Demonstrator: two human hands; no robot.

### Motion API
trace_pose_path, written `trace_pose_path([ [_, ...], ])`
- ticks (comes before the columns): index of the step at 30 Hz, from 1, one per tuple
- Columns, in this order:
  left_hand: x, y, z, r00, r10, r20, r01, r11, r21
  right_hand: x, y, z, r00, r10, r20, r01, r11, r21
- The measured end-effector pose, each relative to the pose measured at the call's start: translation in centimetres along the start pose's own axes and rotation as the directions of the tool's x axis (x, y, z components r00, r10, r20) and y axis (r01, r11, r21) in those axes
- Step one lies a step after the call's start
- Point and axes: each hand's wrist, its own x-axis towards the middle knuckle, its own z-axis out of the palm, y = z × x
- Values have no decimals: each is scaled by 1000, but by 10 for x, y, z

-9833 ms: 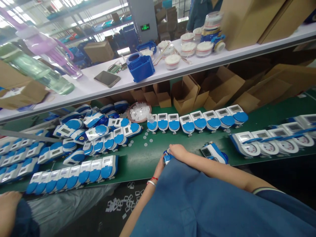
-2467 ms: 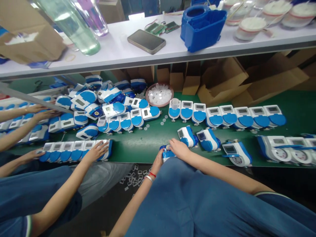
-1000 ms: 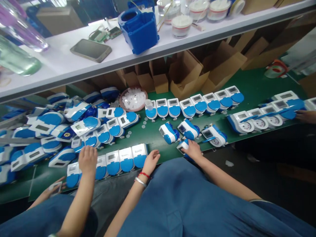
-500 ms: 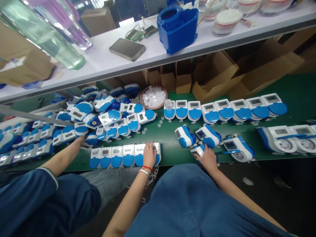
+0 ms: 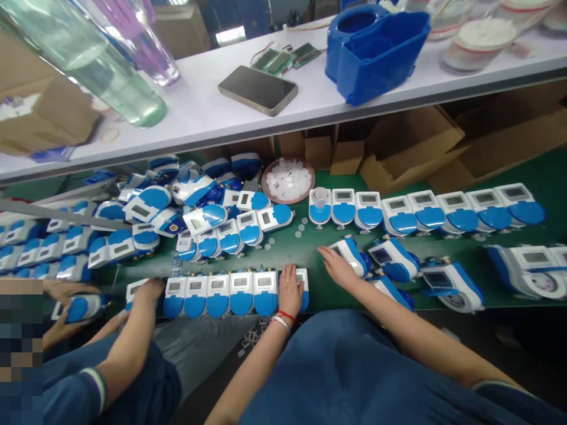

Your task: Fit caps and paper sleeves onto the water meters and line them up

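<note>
My left hand [image 5: 291, 292] lies flat over the water meter [image 5: 303, 289] at the right end of the front row, fingers stretched toward its far edge. Partly hidden under that hand, this meter has a white top and a blue lid. My right hand [image 5: 341, 268] is open and holds nothing; its fingers point left, just over the near side of a tilted water meter [image 5: 354, 255]. Below my right wrist lies another meter [image 5: 390, 289], partly covered by the forearm. A third tilted meter [image 5: 394, 260] rests to the right.
A co-worker's hand [image 5: 150, 289] is on a meter [image 5: 134, 289] left of the front row; more hands hold a meter [image 5: 84, 308] farther left. Behind stand a back row of meters [image 5: 367, 209], a bowl of clear parts [image 5: 264, 183] and cardboard boxes [image 5: 398, 159] under a shelf [image 5: 195, 136].
My right hand has let go of the front loose meter and moved up and left. A co-worker's hand has come from the pile to the front row's left end. The view has shifted.
</note>
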Motion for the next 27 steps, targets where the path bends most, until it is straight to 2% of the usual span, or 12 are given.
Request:
trace_pose_path([
  [3,3,-2,0,997,-76,-29,73,992,-101,74,-8,35,972,-12,236,40,993,-114],
  [5,5,-9,1,988,-152,-37,144,975,-169,110,-11,51,946,28,323,46,975,-218],
  [7,10,-17,0,971,-238,-14,230,948,-219,130,-14,61,935,74,346,39,950,-309],
  [9,16,-24,-2,952,-305,38,305,921,-242,134,-15,67,930,109,351,29,930,-365],
  [12,28,-29,-6,927,-351,131,373,892,-254,115,-12,72,915,184,358,-34,922,-385],
  [15,39,-30,-6,890,-405,211,451,850,-270,83,-6,75,902,292,319,-195,933,-303],
  [18,45,-28,-2,810,-499,308,578,769,-272,48,0,71,923,353,152,-347,936,-67],
  [20,45,-23,1,783,-517,345,611,744,-270,24,3,61,918,394,51,-397,904,159],
  [22,39,-13,0,801,-492,340,586,760,-280,0,4,48,897,441,25,-411,814,410],
  [24,26,1,-4,858,-409,312,500,804,-321,-21,6,33,887,459,53,-387,675,629],
  [26,8,16,-10,931,-236,278,334,856,-394,-38,7,18,889,454,61,-336,556,760],
  [27,-2,24,-14,954,-131,269,242,866,-438,-44,8,12,892,449,55,-311,519,796],
])
